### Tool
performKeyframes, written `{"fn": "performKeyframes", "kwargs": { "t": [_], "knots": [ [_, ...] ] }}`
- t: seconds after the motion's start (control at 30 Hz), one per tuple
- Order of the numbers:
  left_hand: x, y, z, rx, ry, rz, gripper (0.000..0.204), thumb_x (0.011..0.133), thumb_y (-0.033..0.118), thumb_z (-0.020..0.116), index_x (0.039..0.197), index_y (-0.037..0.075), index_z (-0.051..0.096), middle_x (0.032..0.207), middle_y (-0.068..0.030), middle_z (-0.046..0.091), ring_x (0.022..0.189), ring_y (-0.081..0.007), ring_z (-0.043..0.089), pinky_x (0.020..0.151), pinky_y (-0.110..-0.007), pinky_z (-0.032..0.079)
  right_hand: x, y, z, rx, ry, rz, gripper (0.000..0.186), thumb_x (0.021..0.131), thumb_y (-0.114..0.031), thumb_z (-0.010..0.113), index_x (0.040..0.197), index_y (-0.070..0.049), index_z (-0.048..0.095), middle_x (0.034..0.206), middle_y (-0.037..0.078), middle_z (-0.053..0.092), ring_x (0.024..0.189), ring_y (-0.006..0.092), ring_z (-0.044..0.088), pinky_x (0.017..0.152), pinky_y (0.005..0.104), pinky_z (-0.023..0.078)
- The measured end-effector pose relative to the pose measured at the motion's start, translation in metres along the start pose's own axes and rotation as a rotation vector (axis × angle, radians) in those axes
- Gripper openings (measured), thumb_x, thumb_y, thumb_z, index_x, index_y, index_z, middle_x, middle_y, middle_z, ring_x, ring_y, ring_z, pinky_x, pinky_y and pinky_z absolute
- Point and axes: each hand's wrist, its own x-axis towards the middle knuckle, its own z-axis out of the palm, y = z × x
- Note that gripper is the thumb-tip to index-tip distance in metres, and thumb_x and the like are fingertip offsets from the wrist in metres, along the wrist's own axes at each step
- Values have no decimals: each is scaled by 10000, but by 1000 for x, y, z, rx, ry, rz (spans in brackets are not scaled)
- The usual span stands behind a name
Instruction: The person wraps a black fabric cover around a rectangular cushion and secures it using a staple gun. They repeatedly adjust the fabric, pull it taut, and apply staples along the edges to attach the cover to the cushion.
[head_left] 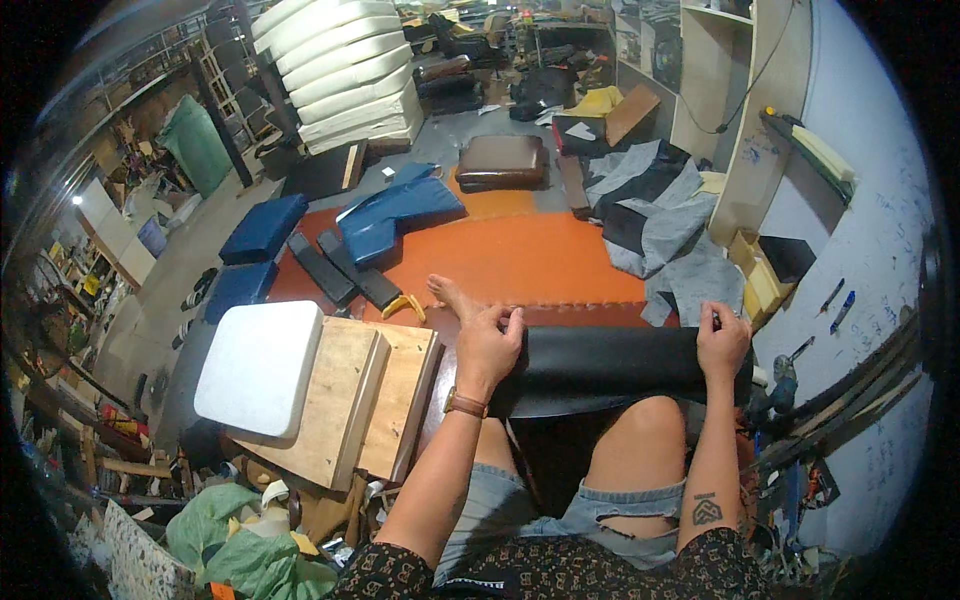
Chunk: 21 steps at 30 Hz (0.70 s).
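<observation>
A black leatherette sheet [610, 360] stretches across my knees, its near part hanging down between them. At its far left corner my left hand [487, 345] is closed, thumb and fingers pinching the edge. My right hand [723, 340] pinches the far right corner in the same way. The sheet's far edge runs nearly straight between the two hands. Whether anything lies under the sheet is hidden. My bare foot [452, 296] rests just beyond my left hand, on an orange leatherette sheet [520, 258] spread over the floor.
Left of my leg lie wooden boards [395, 400] with a white foam pad [262, 368] on top. Yellow-handled scissors [404, 306] lie near black padded strips [358, 275]. Blue cushions [262, 228] and a brown cushion [502, 162] sit farther off. Grey fabric scraps [700, 280] are at right, beside a drill [785, 383].
</observation>
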Motion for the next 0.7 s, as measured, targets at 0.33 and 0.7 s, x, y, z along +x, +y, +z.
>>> {"fn": "performKeyframes", "kwargs": {
  "t": [0.33,0.7],
  "knots": [
    [0,-2,0,-24,7,12,302,991,311,718,1011,25,809,874,-231,773,827,-381,774,757,-450,598,0,1,4,12,28,-24,216,996,-281,711,972,-76,775,854,128,738,831,349,682,881,469,501],
    [2,-5,2,-4,-4,29,310,994,309,708,985,13,799,863,-229,772,819,-388,773,750,-455,595,0,4,6,48,30,-28,208,994,-271,714,952,-76,776,860,130,742,831,351,682,866,471,505]
  ]
}}
